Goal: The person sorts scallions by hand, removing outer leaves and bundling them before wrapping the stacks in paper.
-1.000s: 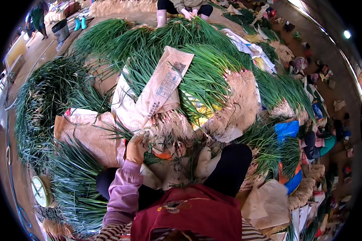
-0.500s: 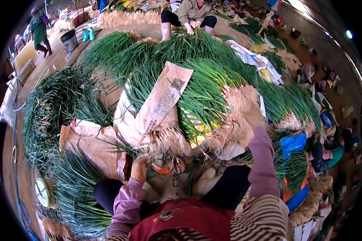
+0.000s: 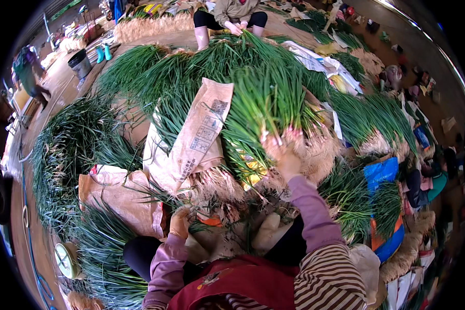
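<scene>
My right hand is closed round the root end of a bunch of scallions, their pinkish bulbs showing above the fingers and the green leaves pointing away from me. It is over a pile of scallions with pale, stringy roots. My left hand is low, near my left knee, its fingers curled; what they hold, if anything, I cannot make out. Right by it are the matted roots of another heap, partly covered by a tan printed sack.
Dark green leaves are heaped at the left, beside a brown paper sack and a round lidded tub. Across the pile a seated person handles scallions. A black bucket stands far left; a blue bag lies right.
My right hand has moved left and nearer to me, bringing a scallion bunch away from the pile's right side. My left hand has barely moved. A person walking at the far left has moved nearer.
</scene>
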